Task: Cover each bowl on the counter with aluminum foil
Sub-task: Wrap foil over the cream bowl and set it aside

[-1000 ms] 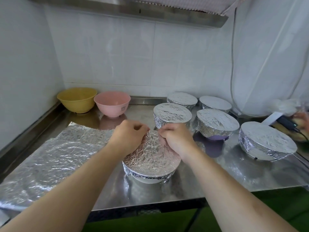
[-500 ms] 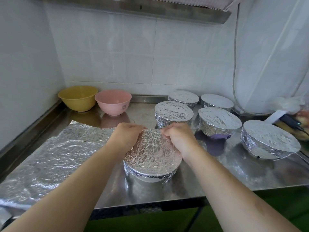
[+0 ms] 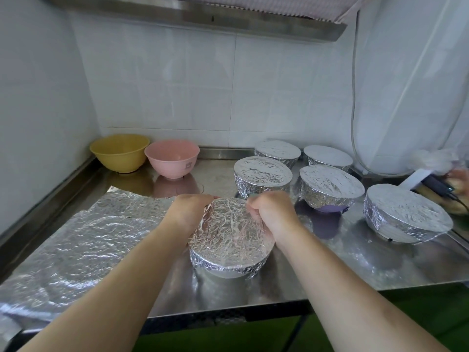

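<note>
At the near counter edge, the crinkled foil sheet over the round white bowl is gripped at its far rim by curled left hand and right hand; overpulling could tear it.

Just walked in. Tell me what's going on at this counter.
A person is wrapping bowls in foil. Both hands, left hand and right hand, crimp foil over the near bowl. Five covered bowls sit to the right. The yellow bowl and pink bowl remain uncovered, with a loose foil sheet on the left.
</note>
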The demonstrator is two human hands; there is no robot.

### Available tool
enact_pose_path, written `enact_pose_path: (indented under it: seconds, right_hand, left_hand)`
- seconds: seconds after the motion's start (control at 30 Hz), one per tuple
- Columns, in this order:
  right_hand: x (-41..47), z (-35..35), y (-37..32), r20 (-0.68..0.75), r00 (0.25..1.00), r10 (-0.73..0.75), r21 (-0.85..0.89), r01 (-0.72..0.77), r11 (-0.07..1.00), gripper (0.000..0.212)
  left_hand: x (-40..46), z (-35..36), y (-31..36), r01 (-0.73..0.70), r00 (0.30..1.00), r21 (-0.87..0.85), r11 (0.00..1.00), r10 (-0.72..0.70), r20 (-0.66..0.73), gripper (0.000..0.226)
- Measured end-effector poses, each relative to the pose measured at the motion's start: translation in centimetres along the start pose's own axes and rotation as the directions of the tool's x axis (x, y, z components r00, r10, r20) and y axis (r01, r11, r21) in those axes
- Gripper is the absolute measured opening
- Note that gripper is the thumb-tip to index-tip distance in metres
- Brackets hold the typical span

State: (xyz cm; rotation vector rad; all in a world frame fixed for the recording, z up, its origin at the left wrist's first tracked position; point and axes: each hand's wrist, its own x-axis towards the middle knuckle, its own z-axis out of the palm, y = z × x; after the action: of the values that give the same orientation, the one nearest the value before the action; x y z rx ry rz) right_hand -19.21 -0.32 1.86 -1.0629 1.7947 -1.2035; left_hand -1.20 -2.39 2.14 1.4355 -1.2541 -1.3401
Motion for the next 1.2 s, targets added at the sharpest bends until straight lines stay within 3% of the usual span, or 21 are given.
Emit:
enact_pose_path:
  seconds: [0.1,0.27,0.53,0.67,0.77,0.9,1.07,1.2]
  right_hand:
    - [-0.3,0.0,-0.1,-0.059,0.998,0.004,0.007,-0.004,1.0,0.013]
    - [-0.8,-0.4,0.3,-0.068,0.995,-0.079,-0.081,0.073,0.994,0.02]
    - [-1.1,-0.6,1.6,-0.087,0.996,-0.013,0.103,0.022,0.994,0.026]
    - [-1.8,-0.6,1.5,-0.076,0.997,0.017,0.21,-0.001,0.978,0.02]
    - [-2.6,-0.9,1.7,-0.014,0.998,0.062,0.455,-0.048,0.889,0.015]
    - [-4.1,0.2,2.8,0.108,0.987,0.116,0.684,-0.158,0.712,0.029]
    - [-4.9,1.3,3.4,0.103,0.975,0.198,0.777,-0.203,0.596,0.035]
    - [-5.0,1.2,3.5,0.098,0.971,0.216,0.754,-0.214,0.621,0.032]
  left_hand:
    - [-0.8,-0.1,-0.1,-0.026,0.999,-0.068,0.997,0.027,0.022,0.025]
    - [-2.3,-0.6,-1.1,-0.091,0.995,-0.176,0.98,0.097,0.026,0.033]
    - [-2.0,-0.1,-1.8,-0.082,0.995,-0.268,0.96,0.095,0.036,0.033]
    - [-2.3,-0.1,-2.1,-0.024,0.999,-0.404,0.914,0.038,0.026,0.033]
    - [-2.9,0.2,-2.9,-0.002,0.998,-0.522,0.853,0.033,0.051,0.03]
    - [-3.1,1.0,-5.3,-0.01,0.999,-0.62,0.785,0.039,0.032,0.028]
    - [-2.8,1.9,-6.4,-0.048,0.999,-0.658,0.751,0.048,-0.018,0.032]
    - [-2.8,1.9,-6.4,-0.05,0.999,-0.654,0.755,0.03,-0.042,0.032]
